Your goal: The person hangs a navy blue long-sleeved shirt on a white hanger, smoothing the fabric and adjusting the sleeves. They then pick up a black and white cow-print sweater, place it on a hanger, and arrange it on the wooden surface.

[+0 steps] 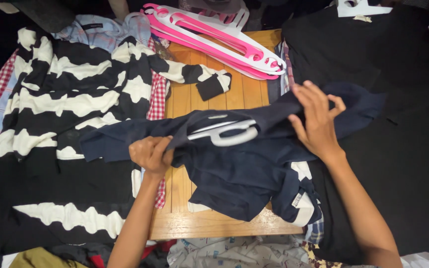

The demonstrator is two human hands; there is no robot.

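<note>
A dark navy garment (234, 173) lies spread over the middle of a wooden table (209, 223), with a white plastic hanger (227, 133) showing inside its neck. My left hand (151, 154) is closed on the garment's left shoulder. My right hand (316, 119) pinches the fabric at the right shoulder, fingers partly raised. Both hands lift the cloth slightly off the table.
A black-and-white striped sweater (60, 124) covers the left side, over red checked cloth (157, 99). Pink and white hangers (214, 39) lie stacked at the table's far edge. A black garment (388, 99) on a white hanger (361, 8) fills the right. More clothes (234, 250) lie below the front edge.
</note>
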